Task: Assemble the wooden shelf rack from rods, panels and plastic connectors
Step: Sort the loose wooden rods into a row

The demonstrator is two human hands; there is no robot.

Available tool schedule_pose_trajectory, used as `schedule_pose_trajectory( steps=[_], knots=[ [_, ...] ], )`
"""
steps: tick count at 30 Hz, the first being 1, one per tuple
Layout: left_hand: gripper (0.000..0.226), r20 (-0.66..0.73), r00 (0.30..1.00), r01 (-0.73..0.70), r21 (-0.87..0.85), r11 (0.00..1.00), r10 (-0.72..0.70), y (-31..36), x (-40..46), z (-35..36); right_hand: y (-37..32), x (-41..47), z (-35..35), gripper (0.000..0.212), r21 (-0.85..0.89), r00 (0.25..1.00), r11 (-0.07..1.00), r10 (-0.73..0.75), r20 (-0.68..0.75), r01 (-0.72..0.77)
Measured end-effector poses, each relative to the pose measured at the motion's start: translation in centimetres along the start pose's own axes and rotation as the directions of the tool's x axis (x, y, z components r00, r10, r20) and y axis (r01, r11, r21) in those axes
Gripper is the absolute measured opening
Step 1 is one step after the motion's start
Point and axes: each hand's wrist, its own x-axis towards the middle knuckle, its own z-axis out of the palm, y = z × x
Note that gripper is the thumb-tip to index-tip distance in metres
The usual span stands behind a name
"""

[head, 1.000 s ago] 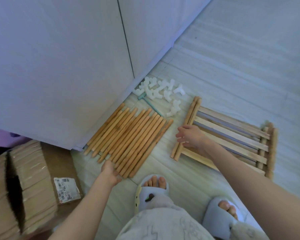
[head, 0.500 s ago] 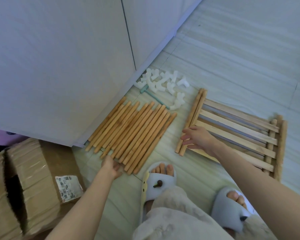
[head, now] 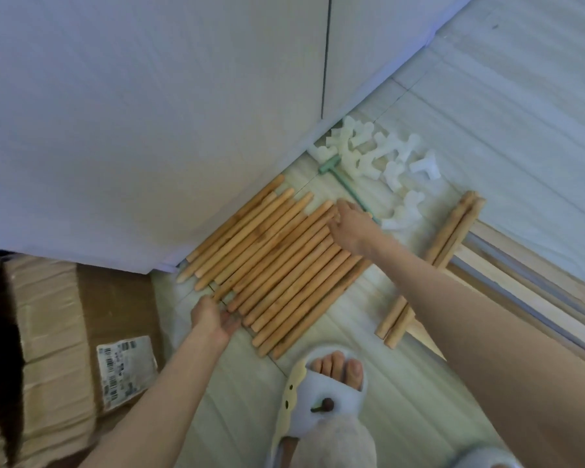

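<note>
The right hand [head: 348, 228] has left the slatted panel, where it rested half a second ago, and now lies across the far ends of the rods [head: 277, 265], fingers straight and close together, pressing down on the upper ends of the middle rods without curling round any of them. The left hand [head: 213, 319] stays at the near ends of the same row, palm turned toward the rod tips and fingers extended, touching the ends of the leftmost few. The rods lie side by side on the floor [head: 402, 417] in a slanted row between the two hands, running beside the foot of a white cabinet [head: 149, 113]. Just beyond the right hand lie a green T-shaped tool [head: 338, 173] and a loose heap of white plastic connectors [head: 382, 157]. The panel [head: 480, 265], now untouched, lies to the right under the right forearm. A cardboard box [head: 65, 349] sits at the left.
</note>
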Motion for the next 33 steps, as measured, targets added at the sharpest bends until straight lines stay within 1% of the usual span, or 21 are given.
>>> schedule_pose_trajectory(
  steps=[2,5,7,9,12,13,15,16,19,22,25,27,30,33],
  knots=[
    [0.037,0.027,1.0,0.012,-0.007,1.0,-0.012,0.0,0.3,0.4,-0.4,2.3,-0.2,0.045,-0.062,0.999,0.997,-0.043,-0.015,0.042],
    [0.031,0.032,0.999,0.017,0.03,0.999,-0.018,0.0,0.6,0.7,-0.8,4.6,-0.1,0.037,-0.058,0.999,0.998,-0.027,-0.029,0.025],
    [0.034,0.061,0.998,0.014,0.01,1.0,-0.015,0.1,0.8,0.8,-0.9,5.2,0.2,0.029,-0.07,1.0,0.998,-0.01,-0.011,0.009],
    [0.038,0.072,0.997,0.017,-0.001,1.0,-0.016,0.2,1.1,1.0,-1.0,5.2,0.4,0.028,-0.087,1.0,0.996,-0.021,-0.014,0.02],
    [0.038,0.06,0.998,0.019,0.003,1.0,-0.019,0.2,0.8,1.0,-0.7,5.4,0.5,0.029,-0.104,0.994,0.994,-0.049,-0.094,0.039],
    [0.036,0.054,0.998,0.023,-0.004,1.0,-0.022,0.2,0.7,1.1,-0.6,5.5,0.4,0.031,-0.107,0.995,0.994,-0.029,-0.095,0.019],
    [0.034,0.043,0.999,0.03,-0.011,0.999,-0.03,0.2,0.4,1.2,-0.6,5.5,0.1,0.032,-0.1,0.998,0.994,0.029,-0.059,-0.035],
    [0.033,0.033,0.999,0.031,0.002,1.0,-0.031,0.2,0.4,1.2,-0.6,5.4,0.0,0.033,-0.098,0.998,0.994,0.032,-0.049,-0.037],
    [0.032,0.001,1.0,0.022,0.068,0.997,-0.022,0.3,0.3,1.0,-0.8,5.0,-0.2,0.037,-0.094,0.999,0.996,0.0,-0.041,-0.004],
    [0.032,-0.02,1.0,0.021,0.105,0.994,-0.019,0.5,0.0,0.8,-0.5,4.8,0.1,0.035,-0.085,1.0,0.996,-0.006,-0.003,0.006],
    [0.038,-0.057,0.998,0.0,0.167,0.986,0.01,0.8,-0.3,0.9,-0.3,4.7,0.4,0.034,-0.034,0.999,0.999,0.006,0.032,-0.005],
    [0.039,-0.058,0.998,-0.008,0.172,0.985,0.018,0.9,-0.4,1.0,0.0,4.7,0.6,0.034,-0.002,1.0,1.0,0.006,0.031,-0.006],
    [0.038,-0.059,0.998,-0.018,0.168,0.986,0.028,0.7,-0.4,1.1,0.3,4.6,0.7,0.045,0.052,1.0,0.999,0.0,0.031,-0.001],
    [0.039,-0.064,0.997,-0.031,0.177,0.984,0.042,0.6,-0.3,1.1,0.4,4.5,0.8,0.047,0.057,0.998,0.998,-0.005,0.064,0.002]
  ],
)
